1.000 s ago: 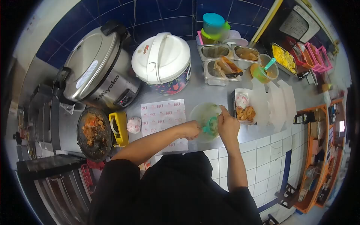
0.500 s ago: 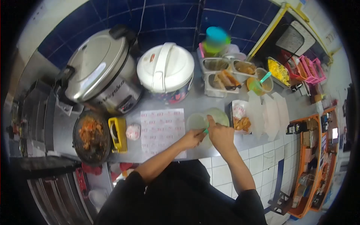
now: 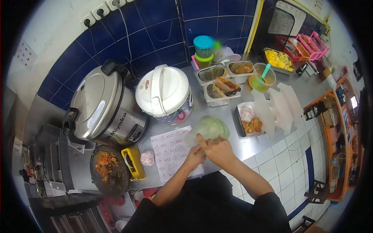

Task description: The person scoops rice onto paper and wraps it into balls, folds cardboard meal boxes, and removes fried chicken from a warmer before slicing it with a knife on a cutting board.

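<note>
My left hand (image 3: 193,157) is closed around the small green handle of a pale, see-through scoop (image 3: 191,138), whose far part is blurred. Against it rests my right hand (image 3: 218,152), index finger stretched out over the scoop and the rest partly hidden. Just beyond both hands stands a pale green bowl (image 3: 215,127) on the steel counter. A printed paper sheet (image 3: 171,141) lies to the left, partly under my left forearm. Beside the sheet is a wrapped round bundle (image 3: 147,157). To the right, an open paper box (image 3: 250,120) contains a similar bundle and fried food.
A rice cooker (image 3: 105,105) and a white lidded container (image 3: 163,91) line the wall. At left are a stone mortar (image 3: 110,171) with red sambal and a yellow tape dispenser (image 3: 134,164). Behind the bowl sit metal food trays (image 3: 221,93) and a sauce tub (image 3: 262,79).
The camera view has shifted and turned, so the counter sits differently. Both hands and the scoop have moved left from the green bowl, closer to the printed sheet.
</note>
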`<state>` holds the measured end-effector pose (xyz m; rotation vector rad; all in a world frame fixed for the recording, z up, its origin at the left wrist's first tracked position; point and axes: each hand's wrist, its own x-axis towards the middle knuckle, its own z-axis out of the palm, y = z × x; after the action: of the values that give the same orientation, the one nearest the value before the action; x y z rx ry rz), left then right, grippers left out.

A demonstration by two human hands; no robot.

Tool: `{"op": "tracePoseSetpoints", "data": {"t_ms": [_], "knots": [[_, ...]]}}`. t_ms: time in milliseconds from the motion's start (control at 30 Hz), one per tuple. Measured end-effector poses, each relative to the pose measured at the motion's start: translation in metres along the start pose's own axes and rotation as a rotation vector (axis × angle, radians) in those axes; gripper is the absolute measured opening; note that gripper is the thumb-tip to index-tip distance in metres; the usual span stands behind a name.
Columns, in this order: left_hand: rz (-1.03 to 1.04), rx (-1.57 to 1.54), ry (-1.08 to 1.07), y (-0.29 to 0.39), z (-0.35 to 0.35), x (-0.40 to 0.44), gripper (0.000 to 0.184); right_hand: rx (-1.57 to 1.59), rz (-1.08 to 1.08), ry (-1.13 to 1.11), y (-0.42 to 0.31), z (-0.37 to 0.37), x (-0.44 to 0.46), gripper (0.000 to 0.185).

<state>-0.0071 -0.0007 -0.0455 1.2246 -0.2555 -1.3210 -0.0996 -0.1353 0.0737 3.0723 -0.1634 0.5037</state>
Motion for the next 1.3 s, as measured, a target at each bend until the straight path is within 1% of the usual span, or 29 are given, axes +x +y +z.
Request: {"op": "tracePoseSetpoints", "data": {"t_ms": [100, 200, 233, 300, 333, 433, 467, 533, 567, 667, 733, 767, 867, 933, 967, 1067, 1133, 1167, 1267, 1300], "knots": [[-0.003, 0.01, -0.006, 0.011, -0.001, 0.001, 0.03, 0.1, 0.09, 0.006, 0.005, -0.005, 0.001, 0.057], [-0.03, 0.063, 0.021, 0.013, -0.008, -0.01, 0.038, 0.038, 0.083, 0.06, 0.007, 0.014, -0.002, 0.057], [-0.038, 0.089, 0.041, 0.014, -0.011, -0.012, 0.041, 0.07, 0.173, 0.025, 0.013, 0.019, -0.004, 0.056], [0.114, 0.403, 0.153, 0.017, -0.014, -0.018, 0.044, 0.138, 0.341, -0.06, 0.029, 0.03, -0.012, 0.054], [0.181, 0.555, 0.215, 0.018, -0.014, -0.022, 0.045, 0.204, 0.366, -0.028, 0.035, 0.034, -0.016, 0.052], [0.445, 1.129, 0.373, 0.037, -0.005, -0.029, 0.043, 0.366, 0.426, 0.024, 0.047, 0.044, -0.026, 0.046], [0.416, 1.352, 0.46, 0.048, 0.005, -0.034, 0.044, 0.391, 0.437, 0.024, 0.05, 0.046, -0.029, 0.044], [0.495, 1.652, 0.408, 0.065, 0.012, -0.04, 0.049, 0.434, 0.476, 0.012, 0.048, 0.041, -0.028, 0.04], [0.534, 1.802, 0.37, 0.068, 0.013, -0.04, 0.051, 0.44, 0.459, 0.0, 0.048, 0.041, -0.028, 0.04], [0.745, 1.864, 0.376, 0.073, 0.011, -0.031, 0.058, 0.43, 0.395, -0.02, 0.047, 0.042, -0.027, 0.04], [0.846, 1.936, 0.34, 0.073, 0.008, -0.018, 0.057, 0.393, 0.326, -0.028, 0.044, 0.044, -0.028, 0.041], [0.896, 1.968, 0.32, 0.068, 0.007, -0.016, 0.057, 0.383, 0.329, -0.051, 0.043, 0.043, -0.03, 0.041], [0.471, 2.071, 0.311, 0.059, 0.003, -0.019, 0.054, 0.328, 0.309, -0.07, 0.043, 0.037, -0.024, 0.04], [0.322, 2.06, 0.22, 0.061, 0.0, -0.018, 0.045, 0.281, 0.26, -0.057, 0.03, 0.036, -0.022, 0.042], [0.252, 2.05, 0.181, 0.065, -0.002, -0.015, 0.04, 0.295, 0.275, -0.032, 0.028, 0.038, -0.02, 0.041], [0.15, 1.835, 0.0, 0.048, -0.019, -0.001, 0.026, 0.322, 0.316, 0.001, 0.028, 0.044, -0.015, 0.04], [0.083, 1.545, -0.05, 0.018, -0.027, 0.013, 0.028, 0.314, 0.362, -0.012, 0.033, 0.046, -0.013, 0.04], [0.057, 1.399, -0.073, 0.014, -0.021, 0.015, 0.03, 0.312, 0.38, -0.02, 0.035, 0.048, -0.014, 0.04], [-0.355, 0.601, 0.058, 0.017, 0.016, 0.009, 0.037, 0.312, 0.401, -0.051, 0.045, 0.048, -0.02, 0.039], [-0.221, 0.72, 0.062, 0.011, 0.019, 0.009, 0.037, 0.321, 0.394, -0.064, 0.047, 0.041, -0.02, 0.039]]}}
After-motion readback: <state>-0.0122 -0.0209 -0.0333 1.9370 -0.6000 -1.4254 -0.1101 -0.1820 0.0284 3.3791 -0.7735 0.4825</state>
